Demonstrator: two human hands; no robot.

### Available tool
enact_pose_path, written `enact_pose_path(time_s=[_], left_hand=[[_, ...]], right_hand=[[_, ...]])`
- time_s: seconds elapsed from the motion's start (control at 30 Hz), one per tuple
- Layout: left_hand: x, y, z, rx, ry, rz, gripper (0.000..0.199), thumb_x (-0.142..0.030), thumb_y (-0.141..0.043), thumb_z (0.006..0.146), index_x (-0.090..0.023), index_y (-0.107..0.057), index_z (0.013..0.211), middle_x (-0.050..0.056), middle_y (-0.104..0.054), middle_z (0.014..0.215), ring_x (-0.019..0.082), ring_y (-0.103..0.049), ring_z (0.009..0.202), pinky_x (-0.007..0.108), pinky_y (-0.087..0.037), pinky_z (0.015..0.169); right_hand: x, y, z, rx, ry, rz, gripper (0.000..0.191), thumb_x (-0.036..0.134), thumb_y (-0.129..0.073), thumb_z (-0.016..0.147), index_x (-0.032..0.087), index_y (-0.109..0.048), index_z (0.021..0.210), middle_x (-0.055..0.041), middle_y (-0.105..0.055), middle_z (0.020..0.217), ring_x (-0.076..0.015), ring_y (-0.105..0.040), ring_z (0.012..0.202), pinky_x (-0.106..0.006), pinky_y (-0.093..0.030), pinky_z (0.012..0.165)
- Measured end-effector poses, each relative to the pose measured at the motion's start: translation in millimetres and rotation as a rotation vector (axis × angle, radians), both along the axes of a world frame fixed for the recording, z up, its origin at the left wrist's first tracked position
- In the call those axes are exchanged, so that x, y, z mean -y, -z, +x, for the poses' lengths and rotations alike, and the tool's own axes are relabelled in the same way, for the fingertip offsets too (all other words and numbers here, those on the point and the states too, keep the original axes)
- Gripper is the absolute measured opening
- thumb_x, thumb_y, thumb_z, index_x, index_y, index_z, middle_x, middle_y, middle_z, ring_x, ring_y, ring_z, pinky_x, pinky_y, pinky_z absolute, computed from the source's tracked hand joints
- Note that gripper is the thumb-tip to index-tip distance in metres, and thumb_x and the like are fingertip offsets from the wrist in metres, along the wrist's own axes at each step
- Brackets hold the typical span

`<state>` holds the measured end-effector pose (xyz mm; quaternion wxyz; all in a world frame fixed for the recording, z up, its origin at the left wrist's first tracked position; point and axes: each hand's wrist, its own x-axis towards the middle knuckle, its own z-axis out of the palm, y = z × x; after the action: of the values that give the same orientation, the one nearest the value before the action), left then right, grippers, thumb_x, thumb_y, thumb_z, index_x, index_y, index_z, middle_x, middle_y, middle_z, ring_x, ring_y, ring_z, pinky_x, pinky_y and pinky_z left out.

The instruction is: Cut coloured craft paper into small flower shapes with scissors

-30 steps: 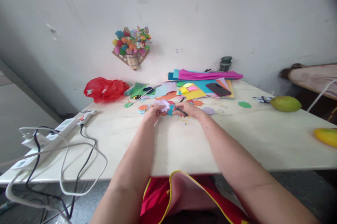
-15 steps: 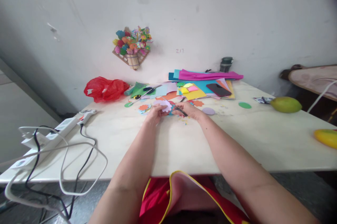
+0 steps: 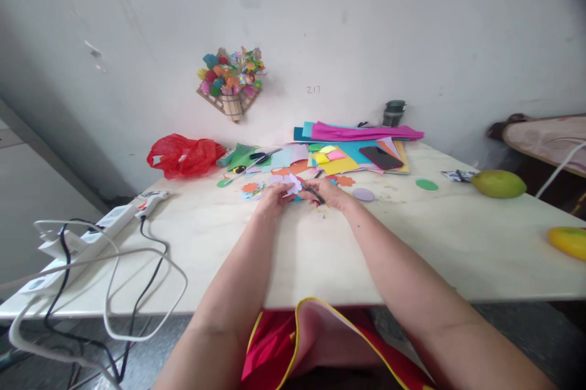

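Note:
Near the middle of the table, my left hand [image 3: 276, 198] is closed on a lilac paper flower [image 3: 293, 183] with a scalloped edge. My right hand [image 3: 327, 191] grips a pair of dark scissors [image 3: 314, 193], with the blades pointing left at the flower's edge. Tiny paper clippings [image 3: 323, 214] lie under the scissors. Orange scalloped paper flowers [image 3: 344, 180] rest on both sides of my hands, and a lilac paper circle [image 3: 363, 194] lies to the right. A green paper circle [image 3: 426, 184] is farther right.
Coloured paper sheets, a phone [image 3: 381, 157] and a second pair of scissors [image 3: 260, 157] lie at the back. A red plastic bag [image 3: 185, 156] sits back left. A power strip [image 3: 77, 249] with cables occupies the left edge; mangoes [image 3: 499, 184] are at right.
The lilac paper flower has turned in my left hand and shifted slightly right, closer to the scissors. My right hand stays nearly in place.

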<state>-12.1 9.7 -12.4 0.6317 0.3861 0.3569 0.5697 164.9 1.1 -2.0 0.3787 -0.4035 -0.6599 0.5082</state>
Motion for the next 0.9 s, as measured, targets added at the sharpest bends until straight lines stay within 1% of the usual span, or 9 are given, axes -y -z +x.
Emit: enact_pose_path(time_s=[0.17,0.4,0.5,0.6,0.63,0.7,0.77,0.83,0.9], left_hand=[[-0.5,1.0,1.8,0.022,-0.032,-0.021,0.021,-0.013,-0.078,0.054,-0.015,-0.065,0.071,0.003,-0.07,0.071,0.017,-0.065,0.067,0.03,-0.055,0.066],[0.1,1.0,4.2,0.031,-0.025,-0.001,0.022,-0.016,-0.079,0.054,-0.013,-0.065,0.071,0.004,-0.07,0.071,0.016,-0.065,0.065,0.028,-0.055,0.064],[0.2,0.6,6.0,0.029,-0.035,0.002,0.022,-0.016,-0.079,0.054,-0.013,-0.066,0.072,0.003,-0.07,0.071,0.014,-0.064,0.063,0.026,-0.054,0.062],[-0.7,1.6,6.7,0.036,-0.06,0.009,0.023,-0.016,-0.08,0.054,-0.013,-0.065,0.071,0.002,-0.068,0.068,0.014,-0.063,0.062,0.026,-0.055,0.063],[-1.1,2.1,6.6,0.032,-0.067,0.01,0.023,-0.016,-0.08,0.054,-0.014,-0.064,0.07,0.001,-0.067,0.067,0.014,-0.063,0.062,0.027,-0.055,0.063],[-1.5,3.1,6.3,0.017,-0.071,0.01,0.023,-0.016,-0.081,0.055,-0.014,-0.063,0.069,0.001,-0.067,0.067,0.014,-0.063,0.063,0.028,-0.055,0.065],[-0.9,3.0,5.9,-0.008,-0.063,0.019,0.023,-0.017,-0.082,0.056,-0.014,-0.062,0.067,0.002,-0.067,0.067,0.014,-0.064,0.064,0.028,-0.055,0.066],[0.8,1.4,5.8,-0.07,-0.06,0.043,0.024,-0.019,-0.083,0.057,-0.014,-0.06,0.062,0.002,-0.066,0.065,0.014,-0.063,0.063,0.027,-0.054,0.065],[3.1,-1.3,6.1,-0.197,-0.089,0.09,0.028,-0.024,-0.083,0.058,-0.014,-0.057,0.055,0.001,-0.061,0.057,0.013,-0.06,0.057,0.024,-0.049,0.058]], right_hand=[[1.9,-0.3,-5.0,-0.009,-0.012,0.007,0.038,0.038,-0.084,0.058,0.014,-0.06,0.077,0.0066,-0.052,0.051,-0.0059,-0.045,0.041,-0.017,-0.038,0.038],[7.9,-4.8,-8.5,-0.017,0.022,-0.006,0.035,0.036,-0.083,0.06,0.015,-0.058,0.074,0.0063,-0.053,0.048,-0.0063,-0.047,0.039,-0.017,-0.038,0.037],[8.5,-6.1,-8.9,-0.015,0.072,0.033,0.033,0.038,-0.08,0.064,0.015,-0.06,0.077,0.0053,-0.055,0.049,-0.0069,-0.047,0.038,-0.017,-0.035,0.036],[3.8,-4.4,-7.0,0.031,0.185,0.073,0.032,0.044,-0.074,0.071,0.016,-0.061,0.08,0.0029,-0.058,0.053,-0.0093,-0.051,0.041,-0.018,-0.033,0.036],[1.6,-3.6,-5.6,0.077,0.244,0.09,0.033,0.046,-0.072,0.073,0.016,-0.062,0.08,0.0017,-0.06,0.056,-0.0108,-0.054,0.043,-0.019,-0.034,0.038],[-2.2,-2.5,-1.9,0.236,0.397,0.153,0.033,0.048,-0.071,0.074,0.017,-0.065,0.082,-0.0016,-0.065,0.063,-0.015,-0.062,0.055,-0.022,-0.042,0.047],[-3.8,-2.6,2.3,0.476,0.514,0.244,0.034,0.047,-0.076,0.068,0.018,-0.069,0.086,-0.0061,-0.072,0.082,-0.0207,-0.068,0.076,-0.026,-0.048,0.062],[-3.1,-4.0,5.4,0.705,0.521,0.285,0.037,0.046,-0.077,0.067,0.02,-0.073,0.093,-0.0089,-0.074,0.096,-0.0258,-0.068,0.092,-0.031,-0.049,0.073],[-1.1,-5.9,6.5,0.874,0.5,0.296,0.04,0.047,-0.075,0.069,0.021,-0.074,0.099,-0.0115,-0.073,0.104,-0.0287,-0.066,0.101,-0.033,-0.048,0.078]])
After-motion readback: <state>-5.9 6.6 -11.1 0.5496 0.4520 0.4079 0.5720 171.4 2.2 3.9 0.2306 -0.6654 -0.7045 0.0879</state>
